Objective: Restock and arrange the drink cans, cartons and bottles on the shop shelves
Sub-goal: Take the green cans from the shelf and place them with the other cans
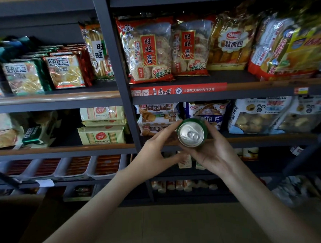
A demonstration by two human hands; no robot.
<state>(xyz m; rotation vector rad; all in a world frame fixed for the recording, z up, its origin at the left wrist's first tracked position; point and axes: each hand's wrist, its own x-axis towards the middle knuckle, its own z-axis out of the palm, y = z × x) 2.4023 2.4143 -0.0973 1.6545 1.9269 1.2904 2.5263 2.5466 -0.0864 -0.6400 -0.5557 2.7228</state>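
Dark grey metal shelving [115, 68] with wood-coloured front edges fills the view, its upper levels packed with snacks: red-and-clear bags of rice crackers [147, 48] on one level, a blue-and-white biscuit bag [207, 112] on the level beneath, and grey plastic trays [75, 167] lower down on the left. Beige floor [179, 227] runs along the bottom. Held in the air in front of the wooden edge of the biscuit level is a green drink can with a silver pull-tab lid [191, 133], its lid tipped toward the camera. The right hand [212, 155] cups the can from below and from the right, thumb curled along its side. The left hand [157, 152] grips its left side, index finger laid against the rim and thumb reaching beneath. Small pale cartons [184, 162] show behind the hands on the shelf below.
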